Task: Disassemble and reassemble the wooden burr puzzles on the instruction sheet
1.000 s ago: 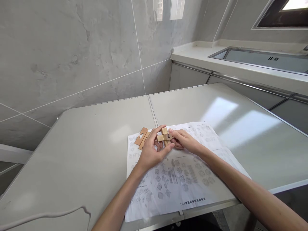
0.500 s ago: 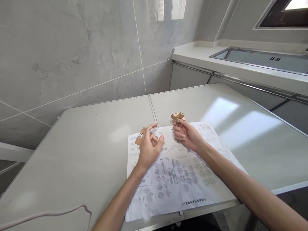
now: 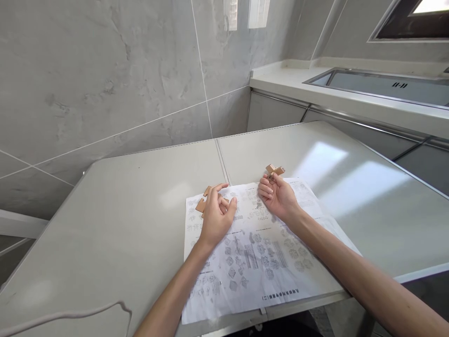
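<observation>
My right hand (image 3: 277, 196) is closed around a small crossed assembly of wooden puzzle pieces (image 3: 274, 171), held up just above the far edge of a printed instruction sheet (image 3: 259, 262). My left hand (image 3: 215, 213) rests on the sheet's far left corner, fingers loosely curled, its fingertips at several loose flat wooden pieces (image 3: 204, 202) that it partly hides. Whether it grips one of them is not visible.
The sheet lies on a grey table (image 3: 122, 224) against a tiled wall. A white cable (image 3: 70, 313) runs along the near left edge. A counter with a steel sink (image 3: 382, 86) stands behind on the right.
The hands have separated. My right hand lifted the crossed wooden assembly away to the right and farther back, while my left hand dropped onto the loose pieces at the sheet's corner.
</observation>
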`<move>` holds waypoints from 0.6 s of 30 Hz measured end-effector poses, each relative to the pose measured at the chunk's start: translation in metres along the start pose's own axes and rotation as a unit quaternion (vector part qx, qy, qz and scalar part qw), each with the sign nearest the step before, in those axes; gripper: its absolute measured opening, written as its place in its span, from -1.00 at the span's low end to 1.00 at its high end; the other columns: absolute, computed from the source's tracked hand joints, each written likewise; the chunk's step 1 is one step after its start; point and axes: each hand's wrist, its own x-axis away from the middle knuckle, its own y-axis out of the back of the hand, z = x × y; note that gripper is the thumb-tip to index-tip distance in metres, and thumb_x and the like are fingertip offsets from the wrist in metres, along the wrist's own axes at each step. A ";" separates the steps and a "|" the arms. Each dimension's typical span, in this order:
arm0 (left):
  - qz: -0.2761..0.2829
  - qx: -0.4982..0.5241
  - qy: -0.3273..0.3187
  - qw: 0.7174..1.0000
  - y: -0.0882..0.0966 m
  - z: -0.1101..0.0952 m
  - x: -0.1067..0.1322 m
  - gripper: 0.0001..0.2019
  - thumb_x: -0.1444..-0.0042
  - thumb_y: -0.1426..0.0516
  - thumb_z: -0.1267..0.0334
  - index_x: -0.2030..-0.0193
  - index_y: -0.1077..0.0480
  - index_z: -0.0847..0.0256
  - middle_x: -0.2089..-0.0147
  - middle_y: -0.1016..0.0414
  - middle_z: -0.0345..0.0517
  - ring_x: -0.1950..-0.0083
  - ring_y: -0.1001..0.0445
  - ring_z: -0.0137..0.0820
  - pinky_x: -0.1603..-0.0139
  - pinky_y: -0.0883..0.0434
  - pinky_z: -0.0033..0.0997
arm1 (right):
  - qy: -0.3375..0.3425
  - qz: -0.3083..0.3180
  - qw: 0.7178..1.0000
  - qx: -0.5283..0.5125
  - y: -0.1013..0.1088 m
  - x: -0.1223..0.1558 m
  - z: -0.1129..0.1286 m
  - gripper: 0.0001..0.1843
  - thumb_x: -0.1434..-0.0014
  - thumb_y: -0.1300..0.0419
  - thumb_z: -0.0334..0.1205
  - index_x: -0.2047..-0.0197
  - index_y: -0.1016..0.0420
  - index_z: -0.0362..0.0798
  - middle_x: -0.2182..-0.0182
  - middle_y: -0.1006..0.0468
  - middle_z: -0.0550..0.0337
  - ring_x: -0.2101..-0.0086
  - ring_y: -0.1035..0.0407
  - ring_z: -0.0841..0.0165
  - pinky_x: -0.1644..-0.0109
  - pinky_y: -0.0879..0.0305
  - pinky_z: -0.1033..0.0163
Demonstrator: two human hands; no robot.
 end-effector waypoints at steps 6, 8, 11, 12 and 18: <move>0.004 0.000 0.003 1.000 0.001 -0.002 0.000 -0.62 -0.36 -0.18 0.12 -0.25 -0.34 0.12 0.45 -0.25 -0.39 0.42 -0.34 -0.42 0.06 -0.45 -0.26 | 0.004 -0.016 0.999 -0.031 -0.003 0.003 0.002 -0.61 -0.63 0.18 -0.17 0.21 -0.31 0.02 0.53 -0.26 0.35 0.66 -0.12 0.49 0.67 -0.21 0.41; 0.007 0.002 0.006 1.000 0.001 -0.002 0.000 -0.62 -0.36 -0.18 0.12 -0.26 -0.33 0.12 0.45 -0.26 -0.38 0.42 -0.34 -0.42 0.06 -0.45 -0.26 | 0.004 -0.017 0.999 -0.038 -0.004 0.004 0.003 -0.61 -0.64 0.19 -0.17 0.21 -0.31 0.01 0.53 -0.24 0.36 0.67 -0.13 0.50 0.67 -0.21 0.42; 0.008 0.004 0.010 1.000 0.001 -0.002 0.000 -0.62 -0.36 -0.18 0.12 -0.25 -0.33 0.12 0.45 -0.25 -0.38 0.42 -0.33 -0.41 0.07 -0.45 -0.25 | 0.005 -0.019 0.999 -0.044 -0.005 0.005 0.004 -0.61 -0.63 0.21 -0.17 0.22 -0.30 0.02 0.53 -0.23 0.36 0.67 -0.13 0.50 0.67 -0.20 0.42; 0.009 0.004 0.011 1.000 0.001 -0.002 0.000 -0.62 -0.36 -0.18 0.12 -0.25 -0.33 0.12 0.45 -0.25 -0.38 0.42 -0.33 -0.41 0.07 -0.45 -0.25 | 0.005 -0.019 0.999 -0.046 -0.005 0.005 0.004 -0.61 -0.63 0.21 -0.17 0.22 -0.30 0.02 0.53 -0.23 0.36 0.67 -0.13 0.49 0.68 -0.20 0.42; 0.005 -0.003 0.006 1.000 0.000 -0.002 -0.001 -0.64 -0.35 -0.19 0.15 -0.23 -0.36 0.12 0.46 -0.26 -0.39 0.43 -0.32 -0.42 0.06 -0.45 -0.25 | 0.002 -0.018 0.999 -0.047 -0.006 0.004 0.007 -0.61 -0.62 0.22 -0.18 0.22 -0.29 0.03 0.53 -0.20 0.38 0.67 -0.11 0.49 0.68 -0.18 0.42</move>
